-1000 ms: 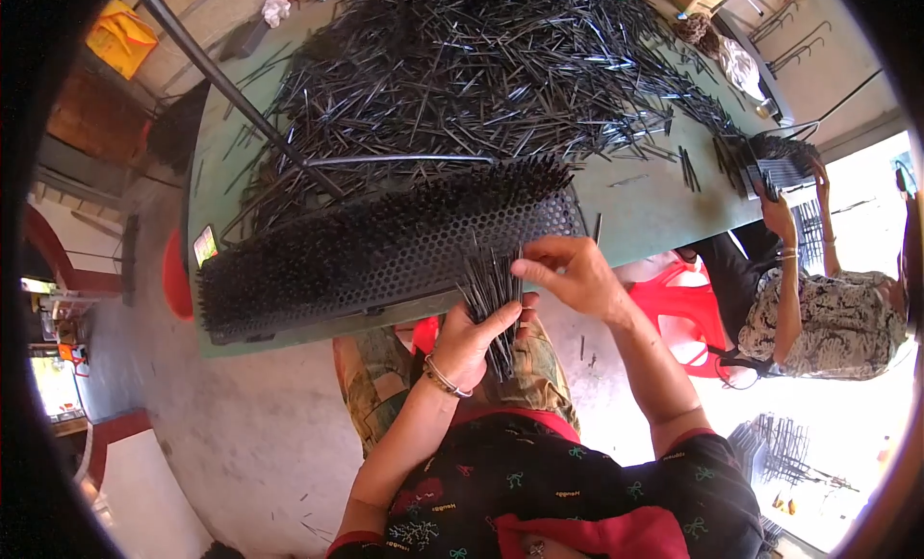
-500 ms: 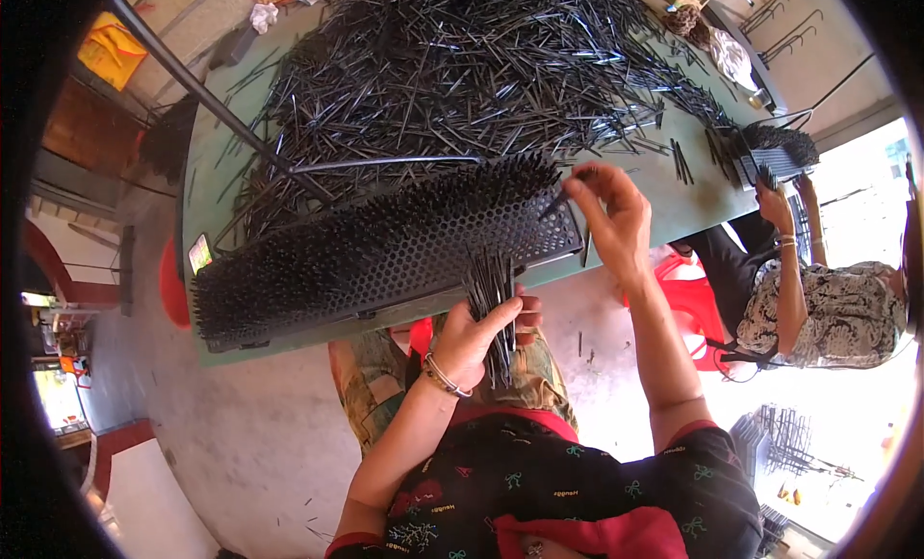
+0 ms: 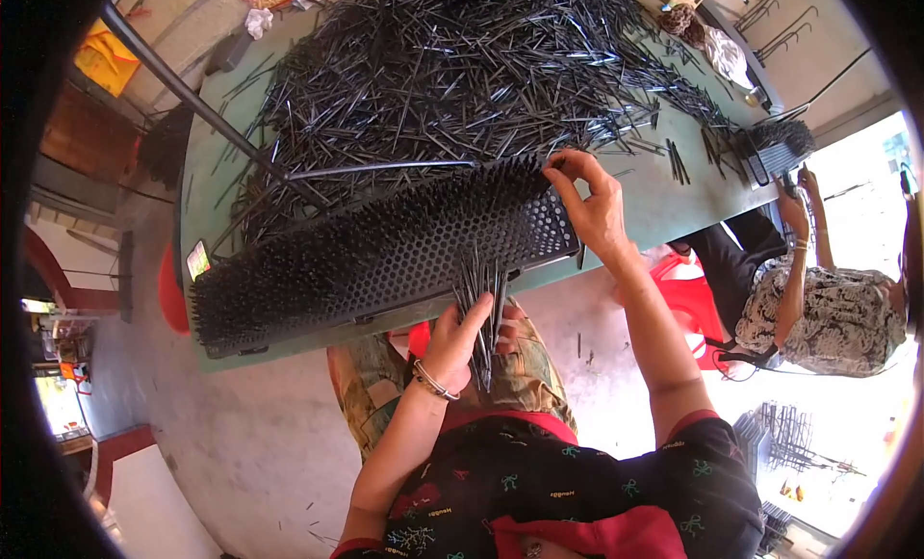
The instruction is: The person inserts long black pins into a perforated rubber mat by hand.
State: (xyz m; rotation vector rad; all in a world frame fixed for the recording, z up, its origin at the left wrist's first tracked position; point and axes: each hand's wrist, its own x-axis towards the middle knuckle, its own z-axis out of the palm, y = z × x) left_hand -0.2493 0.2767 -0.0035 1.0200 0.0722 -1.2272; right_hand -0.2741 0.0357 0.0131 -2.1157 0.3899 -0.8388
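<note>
A long black perforated rack [image 3: 423, 260] lies tilted along the near table edge. Thin black sticks [image 3: 318, 260] stand upright in its holes, dense along the left and far rows; the near right holes are bare. Just in front of the rack, my left hand [image 3: 460, 342] is closed around a bundle of thin black sticks [image 3: 481, 299] with their ends fanned upward. At the rack's far right corner, my right hand [image 3: 592, 198] pinches a black stick between thumb and fingers; most of that stick is hidden among the others.
Loose black sticks [image 3: 433, 87] are heaped over the green table [image 3: 616, 198]. A bent metal rod [image 3: 207, 111] reaches across from the left. At right, another person [image 3: 818, 309] works at a smaller rack [image 3: 778, 150]. A red stool [image 3: 688, 299] stands beside them.
My right hand has moved left and slightly away, bringing the stick to the rack's far row. My left hand has shifted slightly left, and its bundle is more fanned out.
</note>
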